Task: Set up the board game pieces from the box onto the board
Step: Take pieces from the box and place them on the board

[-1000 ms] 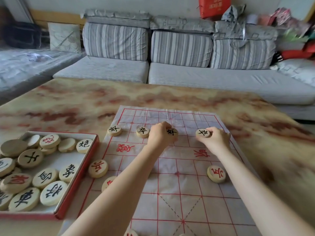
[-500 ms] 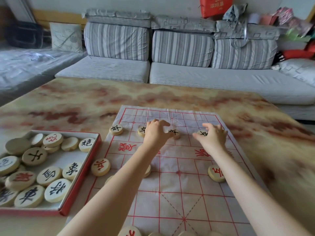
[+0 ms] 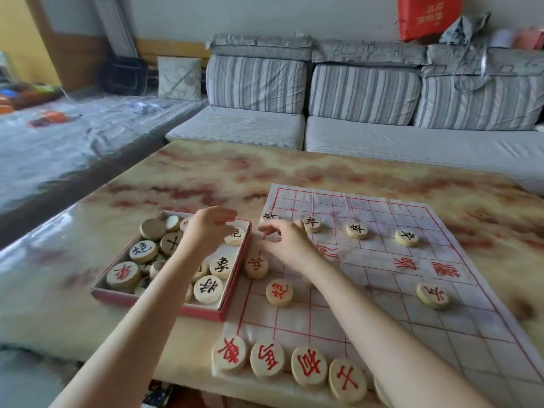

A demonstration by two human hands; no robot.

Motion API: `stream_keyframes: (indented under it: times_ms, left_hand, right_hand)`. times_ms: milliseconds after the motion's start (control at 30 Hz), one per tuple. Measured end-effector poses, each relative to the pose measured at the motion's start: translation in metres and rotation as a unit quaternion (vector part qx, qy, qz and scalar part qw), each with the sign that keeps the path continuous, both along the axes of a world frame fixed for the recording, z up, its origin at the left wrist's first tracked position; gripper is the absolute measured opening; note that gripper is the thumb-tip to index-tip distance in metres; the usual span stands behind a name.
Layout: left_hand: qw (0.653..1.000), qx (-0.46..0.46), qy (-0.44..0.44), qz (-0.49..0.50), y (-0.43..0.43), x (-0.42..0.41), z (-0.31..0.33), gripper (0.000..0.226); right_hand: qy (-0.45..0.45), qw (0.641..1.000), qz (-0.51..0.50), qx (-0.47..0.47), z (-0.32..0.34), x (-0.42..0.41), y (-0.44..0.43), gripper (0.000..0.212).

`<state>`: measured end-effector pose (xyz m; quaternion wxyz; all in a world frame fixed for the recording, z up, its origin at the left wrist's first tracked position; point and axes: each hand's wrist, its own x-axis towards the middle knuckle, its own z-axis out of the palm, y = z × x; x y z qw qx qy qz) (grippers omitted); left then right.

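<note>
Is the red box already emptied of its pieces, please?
No, the red box holds many round wooden pieces, and the left hand is above them.

A glossy table [image 3: 223, 175] with a cream top marbled in reddish brown carries two things. A shallow red-walled box [image 3: 153, 303] lies on its left part. A thin white board [image 3: 426, 343] printed with a red grid lies flat to the right, its left edge just beside the box.

Box [image 3: 153, 303] of pieces [image 3: 208, 289] just left of the board [image 3: 412, 334], both on the table [image 3: 206, 178] before the sofa [image 3: 382, 142].
</note>
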<state>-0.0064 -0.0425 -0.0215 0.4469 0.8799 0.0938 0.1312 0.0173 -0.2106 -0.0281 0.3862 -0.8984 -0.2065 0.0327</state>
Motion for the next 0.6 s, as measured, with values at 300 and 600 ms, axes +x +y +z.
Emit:
stream_keyframes:
  times_ms: [300,600]
  left_hand:
    - [0.995,0.068,0.049,0.047,0.055,-0.043,-0.018,0.029]
    - [0.991,0.11,0.04,0.059,0.081,-0.075,-0.019,0.035]
  right_hand:
    - [-0.019,0.995,0.056,-0.085,-0.003,-0.02,0.043,0.039]
    - [0.02,0.994,0.082,-0.074,-0.012,-0.028,0.06,0.041]
